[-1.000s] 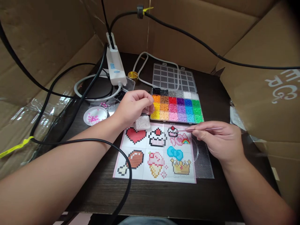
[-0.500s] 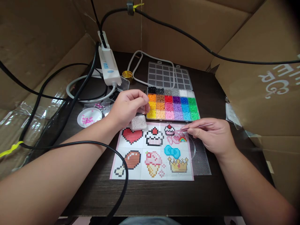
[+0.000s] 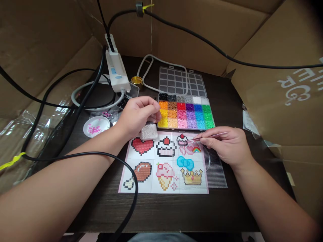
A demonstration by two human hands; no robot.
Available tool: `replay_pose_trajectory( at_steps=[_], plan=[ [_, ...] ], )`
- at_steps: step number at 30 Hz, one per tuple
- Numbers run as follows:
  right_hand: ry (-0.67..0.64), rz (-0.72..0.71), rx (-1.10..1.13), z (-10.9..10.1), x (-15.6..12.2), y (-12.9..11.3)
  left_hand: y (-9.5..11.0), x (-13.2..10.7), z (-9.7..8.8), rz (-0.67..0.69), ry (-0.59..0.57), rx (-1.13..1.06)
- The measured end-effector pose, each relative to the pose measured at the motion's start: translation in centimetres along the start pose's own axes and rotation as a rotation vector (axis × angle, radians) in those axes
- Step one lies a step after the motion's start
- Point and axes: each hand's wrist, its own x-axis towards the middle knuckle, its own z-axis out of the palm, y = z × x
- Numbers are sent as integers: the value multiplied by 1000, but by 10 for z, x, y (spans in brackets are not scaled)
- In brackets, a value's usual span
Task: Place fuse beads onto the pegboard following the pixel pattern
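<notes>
My right hand is closed around pink tweezers. Their tips touch down at the small bead cupcake on the clear pegboard, which overlaps the right side of the printed pattern sheet. Curled up, my left hand rests by the left edge of the bead box; whether its fingers hold anything is hidden. Under that hand lies a small clear case of whitish beads. The sheet carries a heart, a cupcake, a drumstick and an ice cream.
To the left stand a white dish of pink beads and a power strip. A black cable loops over my left forearm and the sheet's edge. Behind are a gold tin and the box's open lid; cardboard walls surround the table.
My right hand has shifted very slightly left with the tweezers, whose tips stay at the small cupcake. The left hand stays where it was.
</notes>
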Motion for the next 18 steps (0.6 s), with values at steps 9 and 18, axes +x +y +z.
replay_pose_trajectory(
  at_steps=[9, 18],
  plan=[
    [9, 25, -23, 0, 0, 1, 0, 0, 0, -1, -1, 1],
    [10, 27, -33, -2, 1, 2, 0, 0, 0, -2, -6, -6]
  ],
)
